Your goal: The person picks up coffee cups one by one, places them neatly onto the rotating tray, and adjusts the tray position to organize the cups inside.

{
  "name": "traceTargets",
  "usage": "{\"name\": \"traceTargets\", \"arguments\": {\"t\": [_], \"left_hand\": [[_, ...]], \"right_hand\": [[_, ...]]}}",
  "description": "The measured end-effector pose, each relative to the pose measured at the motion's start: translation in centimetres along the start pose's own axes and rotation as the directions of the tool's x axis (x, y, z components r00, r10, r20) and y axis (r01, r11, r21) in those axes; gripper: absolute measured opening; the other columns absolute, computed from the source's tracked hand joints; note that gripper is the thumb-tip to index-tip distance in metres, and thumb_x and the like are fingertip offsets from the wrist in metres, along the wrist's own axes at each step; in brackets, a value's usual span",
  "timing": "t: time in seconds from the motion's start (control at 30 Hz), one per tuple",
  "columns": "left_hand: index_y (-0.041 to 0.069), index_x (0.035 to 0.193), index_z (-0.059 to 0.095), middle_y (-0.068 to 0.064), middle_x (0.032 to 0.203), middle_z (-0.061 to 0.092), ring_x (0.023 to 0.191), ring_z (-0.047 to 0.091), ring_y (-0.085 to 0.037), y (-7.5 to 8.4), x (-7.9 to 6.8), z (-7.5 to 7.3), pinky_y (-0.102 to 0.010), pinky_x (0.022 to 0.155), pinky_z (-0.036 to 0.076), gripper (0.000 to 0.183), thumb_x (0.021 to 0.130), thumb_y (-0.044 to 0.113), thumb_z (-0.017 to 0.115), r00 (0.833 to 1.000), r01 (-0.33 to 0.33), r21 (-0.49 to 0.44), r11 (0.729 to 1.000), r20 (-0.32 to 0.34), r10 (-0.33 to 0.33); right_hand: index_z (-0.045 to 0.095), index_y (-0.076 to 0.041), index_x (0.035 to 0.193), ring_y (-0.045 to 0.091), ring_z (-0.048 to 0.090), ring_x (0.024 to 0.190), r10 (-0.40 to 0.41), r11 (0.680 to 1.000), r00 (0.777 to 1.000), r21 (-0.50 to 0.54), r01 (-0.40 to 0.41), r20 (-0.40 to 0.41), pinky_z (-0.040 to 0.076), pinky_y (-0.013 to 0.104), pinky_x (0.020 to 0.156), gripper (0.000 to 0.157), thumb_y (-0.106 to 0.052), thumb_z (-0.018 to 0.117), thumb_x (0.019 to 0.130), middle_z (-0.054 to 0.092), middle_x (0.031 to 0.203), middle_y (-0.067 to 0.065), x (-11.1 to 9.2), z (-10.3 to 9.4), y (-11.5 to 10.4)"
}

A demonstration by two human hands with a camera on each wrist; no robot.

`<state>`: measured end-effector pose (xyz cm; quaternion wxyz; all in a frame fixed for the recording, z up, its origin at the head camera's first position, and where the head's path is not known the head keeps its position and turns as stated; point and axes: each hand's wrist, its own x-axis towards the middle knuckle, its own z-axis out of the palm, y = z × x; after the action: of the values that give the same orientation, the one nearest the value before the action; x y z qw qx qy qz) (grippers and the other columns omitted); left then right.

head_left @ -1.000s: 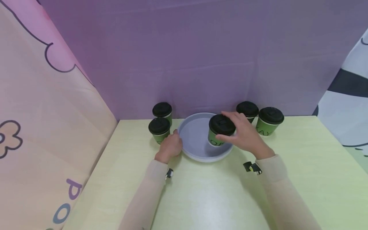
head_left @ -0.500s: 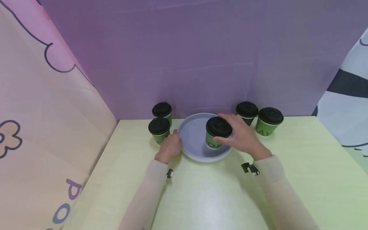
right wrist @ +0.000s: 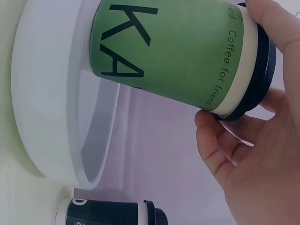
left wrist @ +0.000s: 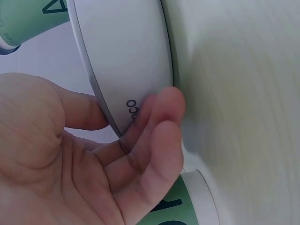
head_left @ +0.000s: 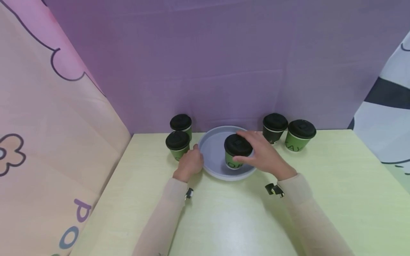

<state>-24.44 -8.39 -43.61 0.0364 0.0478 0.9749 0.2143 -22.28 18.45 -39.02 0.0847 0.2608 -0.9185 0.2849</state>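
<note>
My right hand [head_left: 264, 154] holds a green paper coffee cup [head_left: 232, 160] by its black lid, thumb on the near side and fingers behind. The cup is upright over the right half of a round pale grey tray [head_left: 211, 153]. In the right wrist view the cup's base [right wrist: 96, 51] overlaps the tray's rim, and the fingertips lie along the lid's edge. My left hand [head_left: 191, 161] pinches the tray's left rim. The left wrist view shows its thumb over the rim and its curled fingers against the outer wall [left wrist: 124, 51].
Two lidded green cups, a front one [head_left: 177, 142] and a back one [head_left: 180, 122], stand left of the tray, close to my left hand. To the right are a dark cup [head_left: 273, 133] and another green cup [head_left: 298, 140]. A purple backdrop [head_left: 205, 71] rises behind the table [head_left: 217, 217].
My right hand has carried the cup left and slightly toward me, over the tray. More of the dark cup at the right now shows. My left hand stays at the tray's rim.
</note>
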Motion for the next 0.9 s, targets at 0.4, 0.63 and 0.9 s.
{"name": "traceTargets", "arguments": {"t": [0.4, 0.63, 0.9], "left_hand": [[-0.010, 0.150, 0.037, -0.028, 0.109, 0.071, 0.097, 0.072, -0.042, 0.1, -0.1, 0.0, -0.052, 0.080, 0.059, 0.051, 0.108, 0.019, 0.037, 1.000, 0.004, 0.000, 1.000, -0.007, -0.004], [-0.011, 0.153, 0.034, -0.028, 0.112, 0.071, 0.095, 0.072, -0.039, -0.1, 0.0, 0.1, -0.050, 0.079, 0.059, 0.054, 0.108, 0.020, 0.037, 1.000, 0.005, -0.012, 1.000, 0.006, -0.005], [-0.011, 0.153, 0.034, -0.028, 0.111, 0.071, 0.092, 0.072, -0.038, -0.2, 0.1, 0.2, -0.049, 0.077, 0.059, 0.055, 0.107, 0.019, 0.040, 1.000, 0.001, -0.015, 1.000, 0.001, -0.001]], "right_hand": [[0.044, -0.012, 0.154, 0.039, 0.040, 0.144, -0.017, 1.000, 1.000, -0.019, 0.018, 0.016, 0.034, 0.061, 0.117, 0.094, -0.048, 0.087, 0.078, 0.050, 0.154, 0.014, 0.0, 0.8, -0.8], [0.044, -0.014, 0.154, 0.038, 0.041, 0.144, -0.026, 0.999, 0.999, -0.018, 0.026, 0.030, 0.037, 0.061, 0.116, 0.092, -0.051, 0.085, 0.079, 0.050, 0.153, 0.014, 0.0, 1.5, -0.7], [0.043, -0.014, 0.154, 0.036, 0.042, 0.143, -0.006, 1.000, 0.999, -0.005, 0.007, 0.040, 0.040, 0.060, 0.114, 0.092, -0.052, 0.083, 0.081, 0.049, 0.154, 0.013, 0.1, 1.8, -0.8]]}}
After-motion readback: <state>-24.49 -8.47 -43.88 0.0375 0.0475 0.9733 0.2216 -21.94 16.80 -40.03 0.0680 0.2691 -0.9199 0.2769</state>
